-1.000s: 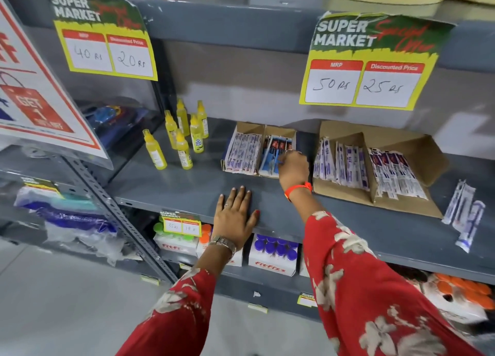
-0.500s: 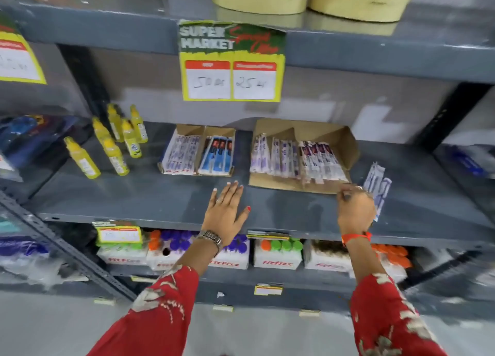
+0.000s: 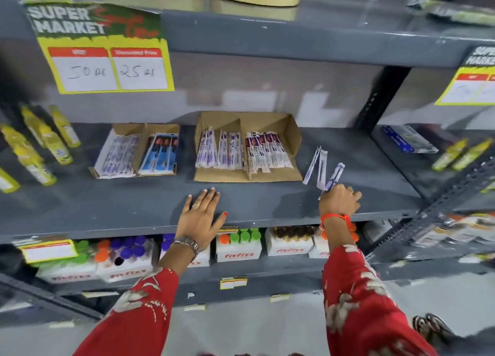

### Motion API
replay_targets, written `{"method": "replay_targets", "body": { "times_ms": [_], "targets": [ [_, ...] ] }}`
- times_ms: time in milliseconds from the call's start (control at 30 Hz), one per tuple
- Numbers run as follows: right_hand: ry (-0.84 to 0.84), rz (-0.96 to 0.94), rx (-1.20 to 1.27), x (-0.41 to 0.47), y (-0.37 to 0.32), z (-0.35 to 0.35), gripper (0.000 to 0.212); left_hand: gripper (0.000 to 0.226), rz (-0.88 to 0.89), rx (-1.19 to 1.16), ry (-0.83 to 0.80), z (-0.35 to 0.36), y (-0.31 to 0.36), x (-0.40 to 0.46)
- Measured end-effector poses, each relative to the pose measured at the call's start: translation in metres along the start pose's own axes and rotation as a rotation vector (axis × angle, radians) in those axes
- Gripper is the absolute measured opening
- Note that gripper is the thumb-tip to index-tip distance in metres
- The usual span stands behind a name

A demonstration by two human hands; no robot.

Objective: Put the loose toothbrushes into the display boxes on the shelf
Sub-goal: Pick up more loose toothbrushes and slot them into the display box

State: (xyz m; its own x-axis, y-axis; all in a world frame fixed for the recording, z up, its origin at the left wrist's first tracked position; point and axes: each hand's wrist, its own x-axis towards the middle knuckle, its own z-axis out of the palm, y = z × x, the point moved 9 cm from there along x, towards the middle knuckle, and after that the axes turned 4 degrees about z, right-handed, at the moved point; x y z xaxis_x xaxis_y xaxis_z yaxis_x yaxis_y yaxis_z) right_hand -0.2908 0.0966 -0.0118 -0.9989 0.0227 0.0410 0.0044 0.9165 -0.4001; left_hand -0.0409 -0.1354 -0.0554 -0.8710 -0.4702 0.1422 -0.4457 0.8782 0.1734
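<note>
Right hand (image 3: 339, 199) closed on one white-purple packaged toothbrush (image 3: 334, 177), near front edge of grey metal shelf (image 3: 107, 203). Two more loose packs (image 3: 317, 165) lie beside large brown cardboard display box (image 3: 293, 138), already part-filled. Left hand (image 3: 199, 217) flat, spread wide, empty, at shelf front edge. Judgement: roughly three left.

red floral sleeves (image 3: 356, 296), silver watch (image 3: 187, 244), orange wristband (image 3: 336, 217), finger ring (image 3: 195, 205).

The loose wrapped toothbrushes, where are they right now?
In the head view the loose wrapped toothbrushes lie on the grey metal shelf, right of the larger brown cardboard display box; the right hand grips one.
</note>
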Motion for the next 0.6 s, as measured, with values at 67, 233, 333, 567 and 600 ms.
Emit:
{"method": "replay_targets", "body": {
  "times_ms": [67, 233, 333, 567, 600],
  "targets": [
    [-0.009, 0.032, 0.033, 0.005, 0.004, -0.002, 0.024, 0.078, -0.005, 0.017, -0.009, 0.0, 0.001, -0.001],
    [-0.017, 0.114, 0.151, 0.012, 0.013, -0.002, 0.026, 0.08, -0.013, 0.028, -0.024, 0.0, 0.001, 0.0],
    [-0.007, 0.123, 0.267, 0.013, 0.017, -0.003, 0.029, 0.082, -0.013, -0.004, -0.041, 0.0, 0.001, 0.0],
    [0.025, 0.144, 0.493, 0.001, 0.014, -0.024, 0.018, 0.055, -0.104, -0.287, 0.077, -0.022, -0.001, 0.005],
    [0.008, 0.124, 0.528, -0.004, 0.007, -0.027, 0.019, 0.054, -0.113, -0.338, 0.122, -0.028, 0.0, 0.005]
  ]
}}
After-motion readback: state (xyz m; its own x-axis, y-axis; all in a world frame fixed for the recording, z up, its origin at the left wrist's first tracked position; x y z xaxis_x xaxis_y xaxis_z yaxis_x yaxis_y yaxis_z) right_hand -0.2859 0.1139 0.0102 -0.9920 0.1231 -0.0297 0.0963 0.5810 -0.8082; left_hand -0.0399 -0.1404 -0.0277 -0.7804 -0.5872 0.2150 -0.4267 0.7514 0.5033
